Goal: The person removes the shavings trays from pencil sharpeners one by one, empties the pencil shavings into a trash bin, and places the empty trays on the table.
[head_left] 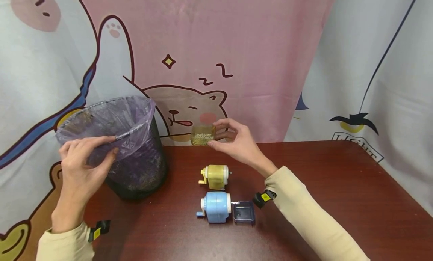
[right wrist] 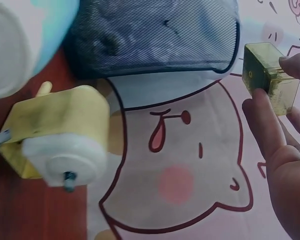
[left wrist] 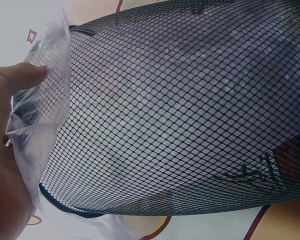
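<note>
My left hand (head_left: 82, 167) pinches the rim of a black mesh trash bin (head_left: 143, 171) at its near side, thumb outside over the thin purple liner bag (head_left: 135, 141). In the left wrist view the thumb presses the liner (left wrist: 52, 95) near the rim. Held up in my right hand (head_left: 236, 144), between thumb and fingers, is a small clear yellow shavings drawer (head_left: 203, 136) with pencil shavings in it. It is raised above the table, to the right of the bin. In the right wrist view the drawer (right wrist: 270, 77) is tipped with the camera's angle.
A yellow crank pencil sharpener (head_left: 217, 177) stands on the brown table (head_left: 304, 186) below my right hand. Nearer stands a blue crank pencil sharpener (head_left: 217, 207), with a dark blue drawer (head_left: 244, 213) beside it. A printed cloth (head_left: 257, 65) hangs behind.
</note>
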{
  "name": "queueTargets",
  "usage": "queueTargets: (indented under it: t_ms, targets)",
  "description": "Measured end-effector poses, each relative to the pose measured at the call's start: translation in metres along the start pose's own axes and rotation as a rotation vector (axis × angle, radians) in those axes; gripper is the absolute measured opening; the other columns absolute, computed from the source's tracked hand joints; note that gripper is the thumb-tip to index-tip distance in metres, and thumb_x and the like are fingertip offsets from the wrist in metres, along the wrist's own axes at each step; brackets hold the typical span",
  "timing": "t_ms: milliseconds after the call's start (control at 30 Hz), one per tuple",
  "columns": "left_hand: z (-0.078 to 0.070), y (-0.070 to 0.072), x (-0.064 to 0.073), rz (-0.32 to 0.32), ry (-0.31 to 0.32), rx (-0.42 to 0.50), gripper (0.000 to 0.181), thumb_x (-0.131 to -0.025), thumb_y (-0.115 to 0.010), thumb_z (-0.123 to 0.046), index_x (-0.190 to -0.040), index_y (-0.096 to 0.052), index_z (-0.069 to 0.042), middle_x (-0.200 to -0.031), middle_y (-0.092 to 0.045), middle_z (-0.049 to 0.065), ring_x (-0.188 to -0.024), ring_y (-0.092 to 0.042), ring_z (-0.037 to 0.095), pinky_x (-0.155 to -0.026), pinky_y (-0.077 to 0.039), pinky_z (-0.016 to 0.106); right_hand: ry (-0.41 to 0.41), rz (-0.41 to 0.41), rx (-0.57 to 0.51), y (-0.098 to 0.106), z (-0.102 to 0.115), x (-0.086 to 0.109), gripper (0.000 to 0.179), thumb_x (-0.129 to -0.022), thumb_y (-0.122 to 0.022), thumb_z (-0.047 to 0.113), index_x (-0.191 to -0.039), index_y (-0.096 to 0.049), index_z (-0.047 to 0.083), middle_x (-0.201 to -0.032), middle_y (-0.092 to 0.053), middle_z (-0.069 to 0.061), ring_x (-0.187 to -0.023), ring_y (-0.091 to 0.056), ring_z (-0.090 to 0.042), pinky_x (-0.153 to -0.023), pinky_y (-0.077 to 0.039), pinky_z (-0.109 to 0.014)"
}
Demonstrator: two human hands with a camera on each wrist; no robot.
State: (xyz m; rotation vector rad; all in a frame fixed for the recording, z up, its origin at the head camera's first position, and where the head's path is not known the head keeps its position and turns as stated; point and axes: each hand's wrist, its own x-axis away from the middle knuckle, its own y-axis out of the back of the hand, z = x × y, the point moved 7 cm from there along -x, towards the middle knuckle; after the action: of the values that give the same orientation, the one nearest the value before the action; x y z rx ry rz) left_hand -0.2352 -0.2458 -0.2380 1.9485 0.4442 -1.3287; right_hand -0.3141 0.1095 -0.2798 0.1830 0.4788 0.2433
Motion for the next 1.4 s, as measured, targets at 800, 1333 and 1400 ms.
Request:
queueTargets:
  t_ms: [800,1333,1400]
  targets:
    - [0.002,-0.003,0.002,-0.002,0.010,0.008,0.027,-0.080,-0.078,-0.008,-0.106,-0.078,-0.002,-0.095,-0.074,0.022,-0.103,-0.044,-0.010,-0.107,-0.020,0.029,0.054,-0.030,0.009,-0.029,0.028,-0.036,0.051,-0.083,-0.085,0.013,-0.127,-0.063,0.005,-0.118,-0.071,-0.016,-0.103,-0.073,-0.022,-0.096,-0.057,-0.048]
    - [0.004,-0.001,-0.001,-0.007,0.027,0.013,0.027,-0.080,-0.077,-0.008,-0.105,-0.077,0.001,-0.094,-0.073,0.024,-0.101,-0.042,-0.012,-0.106,-0.019,0.029,0.111,-0.051,-0.033,-0.049,0.050,-0.056,0.049,-0.083,-0.084,0.012,-0.128,-0.065,0.009,-0.121,-0.070,-0.015,-0.104,-0.074,-0.022,-0.089,-0.059,-0.033]
    - [0.004,-0.002,-0.001,-0.002,0.029,0.010,0.027,-0.080,-0.077,-0.007,-0.106,-0.077,0.001,-0.095,-0.073,0.024,-0.101,-0.041,-0.012,-0.106,-0.019,0.029,0.108,-0.051,-0.035,-0.053,0.051,-0.058,0.049,-0.083,-0.084,0.012,-0.128,-0.065,0.009,-0.122,-0.070,-0.015,-0.105,-0.074,-0.022,-0.090,-0.059,-0.032]
